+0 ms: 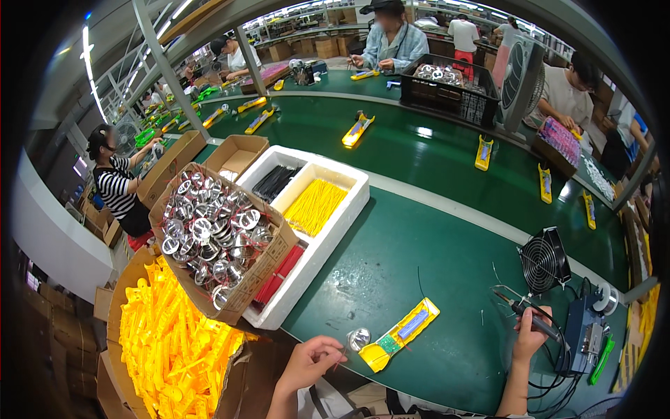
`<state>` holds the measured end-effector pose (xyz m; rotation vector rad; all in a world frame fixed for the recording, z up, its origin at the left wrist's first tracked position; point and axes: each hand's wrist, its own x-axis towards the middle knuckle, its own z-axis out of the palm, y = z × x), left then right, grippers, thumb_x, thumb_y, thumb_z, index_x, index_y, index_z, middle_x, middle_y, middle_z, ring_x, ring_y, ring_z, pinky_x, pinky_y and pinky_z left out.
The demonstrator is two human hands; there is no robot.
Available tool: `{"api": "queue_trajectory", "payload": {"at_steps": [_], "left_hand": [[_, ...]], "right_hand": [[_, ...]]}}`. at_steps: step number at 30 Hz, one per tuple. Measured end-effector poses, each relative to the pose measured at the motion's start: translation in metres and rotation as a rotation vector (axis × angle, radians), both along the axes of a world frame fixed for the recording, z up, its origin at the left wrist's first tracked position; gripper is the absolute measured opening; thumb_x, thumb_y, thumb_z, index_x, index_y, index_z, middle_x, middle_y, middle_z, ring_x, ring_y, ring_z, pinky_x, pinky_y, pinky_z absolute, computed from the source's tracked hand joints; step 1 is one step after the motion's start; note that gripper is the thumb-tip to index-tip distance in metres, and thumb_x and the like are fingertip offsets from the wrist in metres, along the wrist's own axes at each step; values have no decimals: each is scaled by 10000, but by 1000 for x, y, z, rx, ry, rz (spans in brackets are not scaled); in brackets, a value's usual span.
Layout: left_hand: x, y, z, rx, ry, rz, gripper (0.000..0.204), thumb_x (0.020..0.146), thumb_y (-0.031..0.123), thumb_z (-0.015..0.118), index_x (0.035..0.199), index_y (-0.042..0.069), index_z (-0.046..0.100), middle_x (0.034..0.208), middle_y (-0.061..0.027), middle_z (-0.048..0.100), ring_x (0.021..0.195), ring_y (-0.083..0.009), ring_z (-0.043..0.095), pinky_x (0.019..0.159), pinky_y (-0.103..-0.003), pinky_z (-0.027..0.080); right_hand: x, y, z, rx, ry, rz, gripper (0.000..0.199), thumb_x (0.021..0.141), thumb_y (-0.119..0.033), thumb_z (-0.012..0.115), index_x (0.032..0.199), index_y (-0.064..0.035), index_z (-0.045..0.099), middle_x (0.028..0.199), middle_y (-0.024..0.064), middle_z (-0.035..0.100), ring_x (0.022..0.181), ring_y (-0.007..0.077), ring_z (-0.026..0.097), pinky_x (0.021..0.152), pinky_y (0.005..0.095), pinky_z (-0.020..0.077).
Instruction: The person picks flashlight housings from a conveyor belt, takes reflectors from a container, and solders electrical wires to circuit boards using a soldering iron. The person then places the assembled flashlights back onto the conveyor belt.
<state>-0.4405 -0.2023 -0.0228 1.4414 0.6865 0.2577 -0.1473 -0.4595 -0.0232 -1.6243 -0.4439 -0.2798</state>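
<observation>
I see a green table [419, 265], yellow housing [399, 334] with a green board [389, 344], silver reflector [359, 339], white foam tray [328, 230] of yellow wires [314, 206], black wires [273, 183], red wires [278, 276], black fan [544, 262], blue box [581, 334]

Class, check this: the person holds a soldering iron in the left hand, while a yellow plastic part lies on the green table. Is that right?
Not quite. The head view shows the soldering iron in the right hand, not the left. The yellow plastic part does lie on the green table.
</observation>
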Motion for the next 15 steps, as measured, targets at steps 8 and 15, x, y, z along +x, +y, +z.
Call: {"api": "queue_trajectory", "payload": {"at_steps": [8,15], "left_hand": [[2,2,-3,-65,-121,-154,150,811,54,525,932,-20,573,805,-72,629,590,-43,500,536,-167,413],[-11,-2,1,79,-190,-165,171,788,20,528,944,-11,590,833,-68,631,605,-62,532,556,-174,426]], "right_hand": [[-2,6,2,-5,-16,-11,106,793,-73,540,797,-29,443,630,20,469,477,38,442,416,157,364],[-1,5,2,-42,-22,-8,118,793,-90,547,788,-36,443,604,14,472,461,34,425,419,156,346]]}}
